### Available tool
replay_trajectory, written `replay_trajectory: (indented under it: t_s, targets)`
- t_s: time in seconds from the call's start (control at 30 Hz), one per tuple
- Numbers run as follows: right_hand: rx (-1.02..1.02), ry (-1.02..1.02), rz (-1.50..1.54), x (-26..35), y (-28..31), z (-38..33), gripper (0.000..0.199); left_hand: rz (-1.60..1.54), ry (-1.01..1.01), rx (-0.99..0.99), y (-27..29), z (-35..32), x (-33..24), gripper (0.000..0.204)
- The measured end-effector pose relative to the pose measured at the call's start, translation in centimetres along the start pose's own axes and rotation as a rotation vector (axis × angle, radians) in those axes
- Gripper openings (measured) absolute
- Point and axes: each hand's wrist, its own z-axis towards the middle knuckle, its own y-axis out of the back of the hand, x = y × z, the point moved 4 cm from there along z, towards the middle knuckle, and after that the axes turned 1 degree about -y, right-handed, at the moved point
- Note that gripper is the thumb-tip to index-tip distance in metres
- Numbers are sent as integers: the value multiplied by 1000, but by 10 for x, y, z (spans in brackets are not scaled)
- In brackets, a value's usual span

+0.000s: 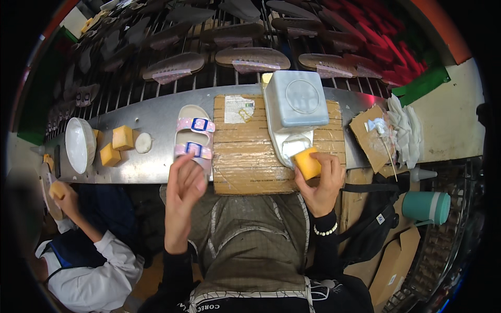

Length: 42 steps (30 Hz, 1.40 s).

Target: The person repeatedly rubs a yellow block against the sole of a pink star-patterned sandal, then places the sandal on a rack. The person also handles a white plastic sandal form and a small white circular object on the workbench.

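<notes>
My right hand grips a yellow sponge block between thumb and fingers. The sponge is at the near end of a white tray that has whitish, wet-looking stuff in it. On that tray stands a pale, boxy plastic container. My left hand hovers at the near end of a sandal, fingers loosely bent and apart; whether a fingertip touches it I cannot tell. The sandal has pink speckled straps with blue buckles and lies beside the tape-covered cardboard sheet.
Beyond the metal ledge, a bar rack carries rows of sandals. Left lie a white bowl and yellow sponge blocks. A co-worker's hand holds a sponge there. To the right are a cardboard scrap and a teal cup.
</notes>
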Motion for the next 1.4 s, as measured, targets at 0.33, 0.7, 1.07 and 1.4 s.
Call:
replay_trajectory:
  t_s: [0.33, 0.7, 1.07, 1.4]
  targets:
    - [-61, -11, 43, 5, -1, 3, 41, 1536, -395, -33, -14, 19, 16, 38]
    - [-128, -85, 166, -5, -6, -8, 39, -949, -263, 248, 9, 30, -69, 61]
    - [-91, -80, 1217, 73, 31, 31, 55, -1161, 137, -7, -21, -26, -24, 60]
    - [-281, 564, 792, 127, 58, 70, 55, -1261, 137, 161, -32, -51, -43, 67]
